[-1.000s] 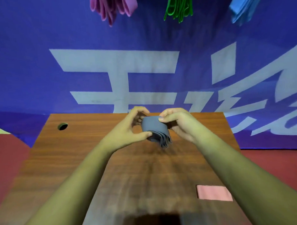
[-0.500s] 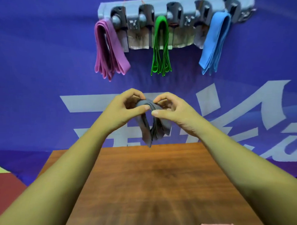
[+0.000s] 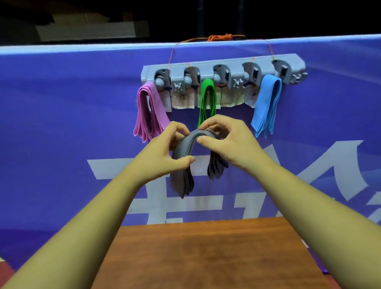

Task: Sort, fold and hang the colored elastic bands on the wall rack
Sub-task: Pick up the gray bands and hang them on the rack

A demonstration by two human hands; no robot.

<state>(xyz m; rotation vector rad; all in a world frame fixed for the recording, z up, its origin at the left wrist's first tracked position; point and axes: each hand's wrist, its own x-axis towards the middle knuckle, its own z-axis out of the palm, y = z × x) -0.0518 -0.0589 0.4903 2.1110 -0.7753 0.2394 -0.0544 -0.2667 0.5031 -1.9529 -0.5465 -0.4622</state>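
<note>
left hand [image 3: 164, 154] + right hand [image 3: 226, 141] (both pinching) — grey band [image 3: 183, 149] | apparently folded

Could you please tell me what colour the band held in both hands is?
The band is grey, as the head view shows.

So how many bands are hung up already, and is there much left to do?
Three look done: the pink band, green band and blue band hang on the rack. In hand: the left hand and right hand pinch the folded grey band, held below the rack. Left: hang it on a bare hook.
</note>
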